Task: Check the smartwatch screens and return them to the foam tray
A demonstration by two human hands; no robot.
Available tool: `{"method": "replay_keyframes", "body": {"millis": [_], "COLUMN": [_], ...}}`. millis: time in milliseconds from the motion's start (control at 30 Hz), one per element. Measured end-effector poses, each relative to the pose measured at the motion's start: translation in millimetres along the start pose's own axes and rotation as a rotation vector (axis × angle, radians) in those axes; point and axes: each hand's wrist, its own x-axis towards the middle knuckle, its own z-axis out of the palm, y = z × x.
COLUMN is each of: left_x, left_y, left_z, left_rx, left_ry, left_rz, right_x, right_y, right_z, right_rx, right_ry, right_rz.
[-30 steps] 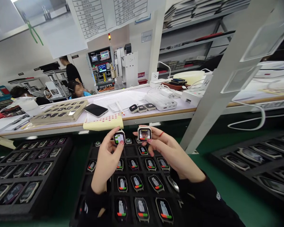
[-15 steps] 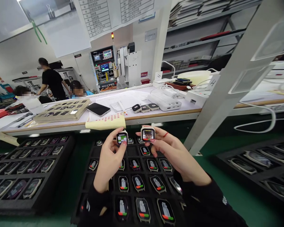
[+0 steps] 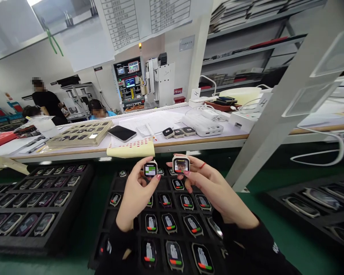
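My left hand [image 3: 136,200] pinches a square smartwatch [image 3: 150,169] by its edges, and its lit screen shows green and white blocks. My right hand [image 3: 215,193] holds a second, silver-framed smartwatch [image 3: 181,164] between fingertips and thumb, and its screen shows a face-like picture. The two watches are close together but apart. Both hands hover over a black foam tray [image 3: 120,186] with several strapless watches in separate compartments, each screen showing a white figure and a red-green bar. My hands hide part of this tray.
Further black trays of watches [image 3: 40,198] [image 3: 304,214] lie to either side. Ahead stands a white workbench [image 3: 218,131] holding a beige watch tray [image 3: 79,133], a black phone [image 3: 122,133], yellow dotted paper [image 3: 131,149] and white chargers [image 3: 202,126]. Co-workers [image 3: 46,95] are beyond it.
My view has turned slightly, shifting the scene rightward. Both hands keep the same watches, held in nearly the same pose. The standing co-worker has walked to the left.
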Motion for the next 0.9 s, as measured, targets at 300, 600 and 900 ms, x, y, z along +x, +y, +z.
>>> {"method": "replay_keyframes", "body": {"millis": [300,600,900], "left_x": [21,46,22], "left_y": [-57,-132,-64], "left_z": [-14.8,-8.3,-7.6], "left_rx": [0.364,0.575,0.308], "left_ry": [-0.167,-0.257,-0.479], "left_rz": [-0.157,-0.235,-0.162], "right_x": [-4,-4,-2], "right_y": [-2,-1,11], "right_z": [-8,2,-3], "right_rx": [-0.029,-0.057,-0.065], "right_ry": [-0.047,-0.131,-0.175], "right_rz": [0.068,0.035,0.053]}}
